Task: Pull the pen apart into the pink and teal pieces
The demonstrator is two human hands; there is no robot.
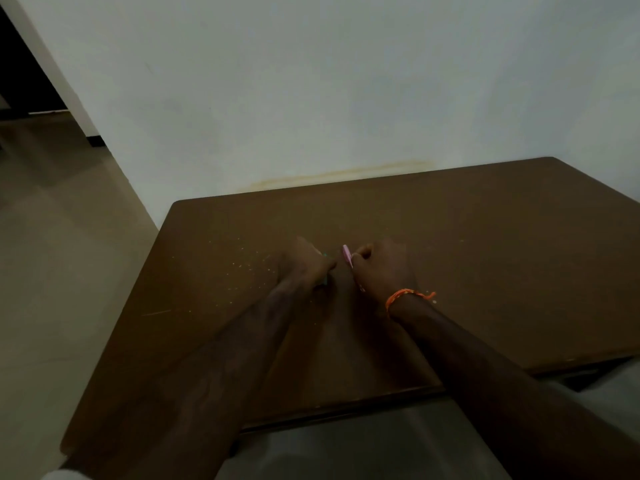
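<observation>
Your left hand [306,266] is curled around a small teal object [325,279], mostly hidden, low over the brown table [485,254]. Your right hand [384,268], orange thread band [408,295] at the wrist, pinches a thin pink strip [347,256], tilted upright, just beside the left. Pale specks [242,268] lie left of both hands.

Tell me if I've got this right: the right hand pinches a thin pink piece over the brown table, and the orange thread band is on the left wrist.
Not quite. The head view shows the orange thread band on the right wrist, behind the right hand that pinches the pink piece over the brown table.
</observation>
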